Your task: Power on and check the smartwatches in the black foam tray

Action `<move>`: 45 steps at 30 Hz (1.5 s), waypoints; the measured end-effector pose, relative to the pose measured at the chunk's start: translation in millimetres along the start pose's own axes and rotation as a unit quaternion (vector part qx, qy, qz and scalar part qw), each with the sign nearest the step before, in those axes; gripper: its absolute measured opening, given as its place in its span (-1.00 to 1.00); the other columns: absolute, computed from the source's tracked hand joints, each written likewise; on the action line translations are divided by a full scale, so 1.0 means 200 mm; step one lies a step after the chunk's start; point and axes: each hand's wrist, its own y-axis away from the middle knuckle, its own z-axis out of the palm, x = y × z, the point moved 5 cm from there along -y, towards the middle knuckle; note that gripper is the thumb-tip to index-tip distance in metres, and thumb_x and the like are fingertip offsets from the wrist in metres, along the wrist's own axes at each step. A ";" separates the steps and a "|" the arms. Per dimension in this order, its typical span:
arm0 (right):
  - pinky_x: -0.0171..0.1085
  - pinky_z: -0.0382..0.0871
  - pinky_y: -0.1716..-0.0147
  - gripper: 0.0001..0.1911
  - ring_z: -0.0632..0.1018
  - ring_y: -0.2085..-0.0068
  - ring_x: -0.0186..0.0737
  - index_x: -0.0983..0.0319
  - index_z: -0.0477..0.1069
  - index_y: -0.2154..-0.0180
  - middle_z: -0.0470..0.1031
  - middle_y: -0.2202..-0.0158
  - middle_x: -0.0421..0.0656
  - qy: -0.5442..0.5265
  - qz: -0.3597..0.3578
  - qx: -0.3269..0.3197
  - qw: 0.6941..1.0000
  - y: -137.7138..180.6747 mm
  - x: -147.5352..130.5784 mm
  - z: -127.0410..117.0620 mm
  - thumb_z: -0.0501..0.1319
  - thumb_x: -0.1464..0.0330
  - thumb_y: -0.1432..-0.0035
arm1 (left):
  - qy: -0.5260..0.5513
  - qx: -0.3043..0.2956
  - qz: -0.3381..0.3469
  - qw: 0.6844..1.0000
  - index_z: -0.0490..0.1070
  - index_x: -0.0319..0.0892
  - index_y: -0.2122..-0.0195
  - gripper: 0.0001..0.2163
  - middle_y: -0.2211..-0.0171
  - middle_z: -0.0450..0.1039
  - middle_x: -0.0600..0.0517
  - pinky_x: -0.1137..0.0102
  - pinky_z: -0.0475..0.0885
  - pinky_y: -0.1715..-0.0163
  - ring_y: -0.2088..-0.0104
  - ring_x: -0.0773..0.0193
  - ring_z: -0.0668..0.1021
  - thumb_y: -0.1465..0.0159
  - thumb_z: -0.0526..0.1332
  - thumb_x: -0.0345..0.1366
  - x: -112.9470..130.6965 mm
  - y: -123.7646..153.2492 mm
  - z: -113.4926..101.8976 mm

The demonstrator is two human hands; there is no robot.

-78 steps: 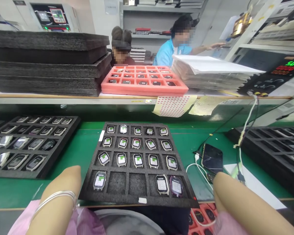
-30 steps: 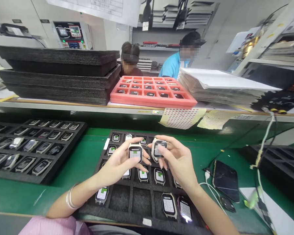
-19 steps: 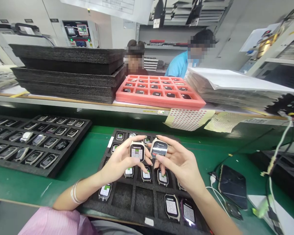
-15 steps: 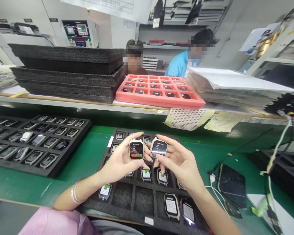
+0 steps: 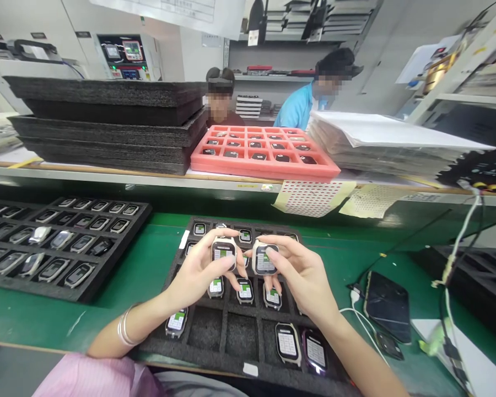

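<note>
My left hand [image 5: 202, 270] is closed around a smartwatch [image 5: 224, 249] without a strap, its thumb lying over the lit screen. A second strapless smartwatch [image 5: 261, 262] is gripped in my right hand [image 5: 303, 270], with the thumb on its screen. Both screens show a pale grid with some green. Below the hands lies a black foam tray [image 5: 206, 361] with several more watches in its pockets, such as a silver watch [image 5: 288, 344] and a purple-rimmed watch [image 5: 314, 353]. Two bare pockets show near the front. My hands hide part of the tray's middle.
Another foam tray [image 5: 103, 270] of watches lies at left. On the shelf stand stacked black foam trays [image 5: 103, 124], a red tray [image 5: 268, 172] and a paper-topped stack [image 5: 380, 135]. A dark phone [image 5: 387, 306] and cables are at right. Two people are behind the shelf.
Both watch screens have switched from dark text pages to pale grids with green. My thumbs have moved onto the screens. The view has shifted slightly.
</note>
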 end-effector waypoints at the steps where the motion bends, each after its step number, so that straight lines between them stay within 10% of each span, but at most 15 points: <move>1: -0.49 0.30 0.73 -0.79 0.50 0.62 -0.40 0.16 0.46 0.05 0.57 0.27 -0.09 -0.006 0.000 -0.007 1.000 0.00 0.00 0.00 0.16 0.36 -0.30 | -0.004 0.008 -0.003 1.000 0.27 -0.18 -0.03 -0.72 0.34 0.42 0.01 0.44 0.56 0.49 0.36 0.27 0.54 -0.30 0.18 -0.34 0.00 0.00 0.00; 22: -0.40 0.50 0.53 -0.37 0.55 0.40 -0.31 0.06 0.28 -0.17 0.52 0.20 -0.10 0.062 -0.008 -0.088 0.994 0.04 -0.04 0.05 0.33 0.52 -0.10 | -0.017 0.001 0.000 1.000 0.16 -0.14 -0.18 -0.50 0.20 0.42 -0.03 0.38 0.58 0.29 0.26 0.27 0.54 -0.24 0.26 -0.45 0.04 0.04 0.00; 29: -0.40 0.49 0.54 -0.41 0.55 0.38 -0.30 0.05 0.28 -0.17 0.51 0.14 -0.09 0.040 -0.003 -0.105 0.994 0.07 -0.04 0.08 0.31 0.49 -0.13 | -0.006 0.010 0.006 1.000 0.25 -0.20 -0.10 -0.67 0.36 0.42 0.01 0.50 0.52 0.54 0.39 0.31 0.52 -0.32 0.17 -0.35 0.03 0.03 -0.02; 45: -0.35 0.50 0.55 -0.42 0.57 0.36 -0.24 0.08 0.24 -0.18 0.50 0.15 -0.08 0.060 0.016 -0.098 0.993 0.09 -0.04 0.06 0.30 0.46 -0.15 | -0.009 -0.019 -0.009 1.000 0.13 -0.14 -0.20 -0.48 0.14 0.37 -0.07 0.36 0.56 0.29 0.22 0.24 0.53 -0.23 0.24 -0.46 0.04 0.07 0.01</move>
